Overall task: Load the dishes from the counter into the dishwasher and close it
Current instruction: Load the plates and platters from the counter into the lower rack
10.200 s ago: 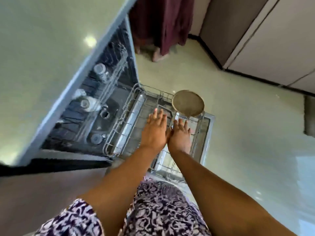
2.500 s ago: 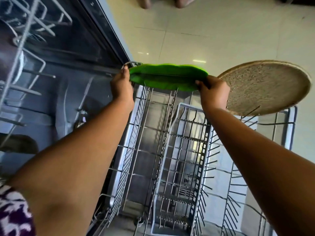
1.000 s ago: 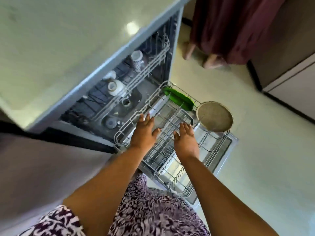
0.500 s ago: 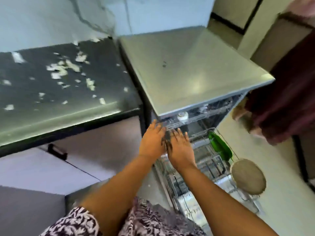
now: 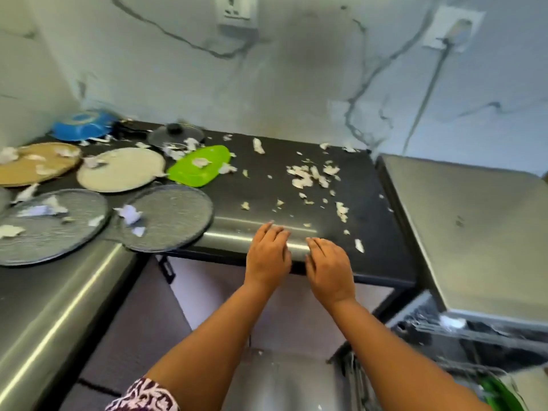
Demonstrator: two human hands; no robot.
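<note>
Left hand (image 5: pixel 268 256) and right hand (image 5: pixel 329 268) are hovering side by side at the black counter's (image 5: pixel 267 185) front edge, fingers loosely extended and holding nothing. Dishes are lying to their left among white scraps (image 5: pixel 308 176) — green plate (image 5: pixel 198 166), grey speckled plate (image 5: pixel 169 218), cream plate (image 5: pixel 120 169), blue bowl (image 5: pixel 81 126). The dishwasher (image 5: pixel 462 232) is standing open at right.

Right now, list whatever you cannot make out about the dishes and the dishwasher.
Head view only.
- Dishwasher racks: blurred, cut off by the right and bottom edges; contents uncountable.
- Green dish in the rack: a sliver at the bottom edge.
- Tan plate: cut by the left edge.
- Dark item beside the lid: blurred, unidentifiable.
</note>
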